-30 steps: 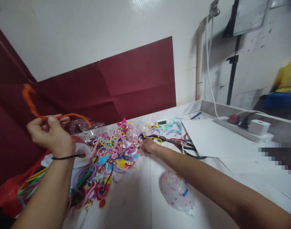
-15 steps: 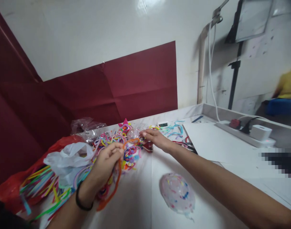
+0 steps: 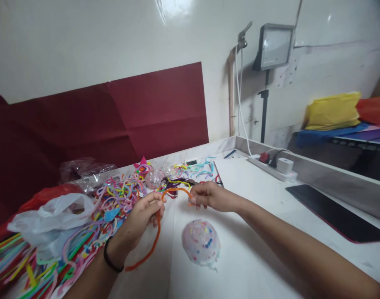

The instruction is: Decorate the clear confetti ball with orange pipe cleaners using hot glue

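Observation:
An orange pipe cleaner (image 3: 152, 245) runs between my two hands, arched upward in the middle, with a long tail hanging below the left one. My left hand (image 3: 148, 209) pinches it partway along. The fingertips of my right hand (image 3: 210, 196) close on its other end. Just below the right hand, a translucent white dome (image 3: 200, 243) with coloured specks lies on the white table surface (image 3: 258, 265); neither hand touches it. A large heap of cut, bent pipe cleaners (image 3: 121, 191) in many colours spreads to the left of my left hand.
A white plastic bag (image 3: 57, 216) and a red bag (image 3: 49, 192) lie at left among straight pipe cleaners. Clear balls (image 3: 154, 178) stand behind the hands. A black tablet-like slab (image 3: 336, 211) and a power strip (image 3: 275, 168) are at right, by the table's raised edge.
My right hand has come back from the heap and now holds the pipe cleaner's end. The camera view has swung to the right, so the table's contents appear farther left.

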`<state>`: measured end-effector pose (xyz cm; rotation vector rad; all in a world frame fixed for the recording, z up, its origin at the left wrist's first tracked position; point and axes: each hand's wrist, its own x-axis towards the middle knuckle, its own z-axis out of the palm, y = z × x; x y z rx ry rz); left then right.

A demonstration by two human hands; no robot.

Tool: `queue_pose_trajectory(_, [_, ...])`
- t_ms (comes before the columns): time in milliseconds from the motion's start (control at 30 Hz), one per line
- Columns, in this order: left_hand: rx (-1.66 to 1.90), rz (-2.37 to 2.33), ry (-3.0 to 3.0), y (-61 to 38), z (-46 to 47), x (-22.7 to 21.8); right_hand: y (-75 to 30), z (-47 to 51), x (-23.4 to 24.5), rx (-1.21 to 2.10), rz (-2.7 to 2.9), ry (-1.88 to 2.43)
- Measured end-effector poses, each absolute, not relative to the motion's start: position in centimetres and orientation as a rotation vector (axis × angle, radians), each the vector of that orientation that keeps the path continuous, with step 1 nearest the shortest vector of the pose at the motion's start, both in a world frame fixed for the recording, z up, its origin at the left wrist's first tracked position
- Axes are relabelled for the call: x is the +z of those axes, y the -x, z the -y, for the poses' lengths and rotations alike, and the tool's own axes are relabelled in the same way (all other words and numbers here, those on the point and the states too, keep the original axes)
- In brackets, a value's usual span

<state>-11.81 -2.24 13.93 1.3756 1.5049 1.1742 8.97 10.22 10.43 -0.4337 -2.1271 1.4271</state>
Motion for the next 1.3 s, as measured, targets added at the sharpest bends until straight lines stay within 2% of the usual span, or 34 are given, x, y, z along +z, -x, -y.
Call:
queue_pose_trajectory(300, [1.106,-1.490,-1.494,9.3,0.6,12.9,-10.6,-8.8,10.0,1.527,1.995,0.454])
queue_pose_trajectory(733, [1.092,-1.515,-1.599,7.4,1.0,10.7,-10.5,-8.3,8.6,1.780,1.518,0.514])
queue_pose_trajectory(1300, [1.139,-1.730,-1.983,5.9,1.1,10.9,-9.9,-7.0,8.8,1.844,1.455,0.473])
